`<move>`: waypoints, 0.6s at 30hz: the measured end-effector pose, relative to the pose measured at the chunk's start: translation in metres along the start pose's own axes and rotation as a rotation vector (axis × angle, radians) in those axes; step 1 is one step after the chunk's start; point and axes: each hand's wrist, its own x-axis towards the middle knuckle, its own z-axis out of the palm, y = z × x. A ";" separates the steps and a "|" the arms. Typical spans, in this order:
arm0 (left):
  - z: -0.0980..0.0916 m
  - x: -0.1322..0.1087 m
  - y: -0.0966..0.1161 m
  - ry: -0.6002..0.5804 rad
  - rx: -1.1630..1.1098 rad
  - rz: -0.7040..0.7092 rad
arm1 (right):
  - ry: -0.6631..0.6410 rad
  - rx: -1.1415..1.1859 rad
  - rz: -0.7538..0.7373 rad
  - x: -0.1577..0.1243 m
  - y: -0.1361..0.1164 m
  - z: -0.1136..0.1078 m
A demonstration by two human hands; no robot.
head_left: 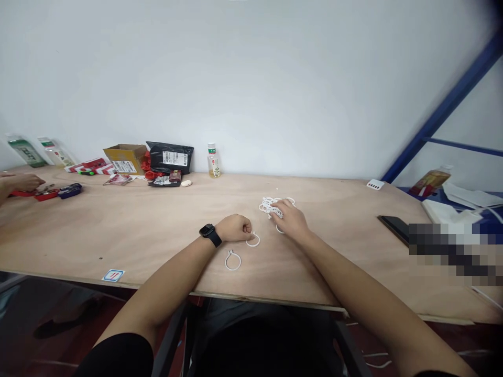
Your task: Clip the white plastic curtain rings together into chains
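Observation:
A tangled pile of thin white plastic rings (268,205) lies on the wooden table. Over its right side is my right hand (293,220), fingers bent down and closed on some of the rings; its palm hides part of the pile. My left hand (234,228), with a black watch (210,234) on the wrist, rests curled into a loose fist to the left. Right at its fingertips is a single white ring (258,242) with a small tab; whether the fingers grip it is hidden. Nearer to me, another white ring (233,269) lies flat with its tab pointing away.
Along the wall stand a drink bottle (214,163), a black parcel bag (178,158) and a cardboard box (123,166). Another person's hand (25,181) is at the far left by red and blue trays. A white power strip (375,184) and a dark flat object (395,229) lie right.

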 end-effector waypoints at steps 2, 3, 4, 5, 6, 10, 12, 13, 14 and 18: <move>0.002 0.001 -0.002 0.036 0.029 0.021 | -0.095 0.076 -0.050 -0.002 -0.003 0.003; 0.003 0.002 -0.003 0.074 0.036 0.042 | -0.146 0.116 -0.075 -0.003 -0.007 0.005; 0.004 0.003 -0.003 0.120 0.030 0.065 | -0.186 0.154 -0.093 -0.004 -0.010 0.006; 0.003 0.004 -0.002 0.170 0.012 0.086 | -0.210 0.192 -0.106 -0.005 -0.014 0.007; 0.003 0.005 -0.002 0.221 -0.014 0.102 | -0.224 0.232 -0.114 -0.006 -0.018 0.008; 0.000 0.005 0.003 0.357 -0.096 0.123 | -0.225 0.419 -0.071 -0.007 -0.026 0.007; 0.000 0.005 0.005 0.368 -0.107 0.135 | -0.204 0.488 -0.020 -0.006 -0.026 0.006; 0.000 0.004 0.006 0.364 -0.111 0.144 | -0.191 0.506 0.004 -0.006 -0.026 0.006; 0.000 0.004 0.006 0.358 -0.115 0.158 | -0.178 0.515 0.022 -0.006 -0.026 0.006; 0.000 0.002 0.008 0.319 -0.126 0.232 | -0.136 0.500 0.061 -0.008 -0.027 0.008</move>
